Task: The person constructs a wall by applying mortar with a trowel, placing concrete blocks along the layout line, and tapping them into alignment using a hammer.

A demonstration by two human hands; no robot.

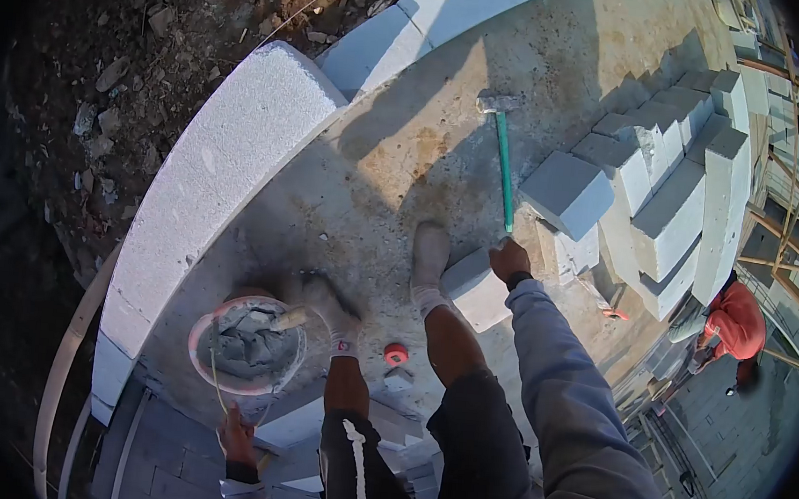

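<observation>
My left hand point(236, 438) is closed on the thin handle of a round bucket point(195, 365) at the lower left. Grey mortar point(251, 346) fills much of the bucket, and a tool with a pale, mortar-smeared handle point(291, 318) sticks out over its rim. My right hand point(509, 261) is closed at the near end of a hammer point(504, 164). Its green handle points away from me, and its grey head point(498, 102) is over the concrete. Close beside that hand lies a pale block point(476, 288).
A curved row of white blocks point(219, 151) edges the slab, with rubble point(142, 60) beyond. More blocks point(645, 166) are stacked right. A red tape measure point(396, 354) lies near my feet. Another person in red point(739, 318) bends over at a lower level.
</observation>
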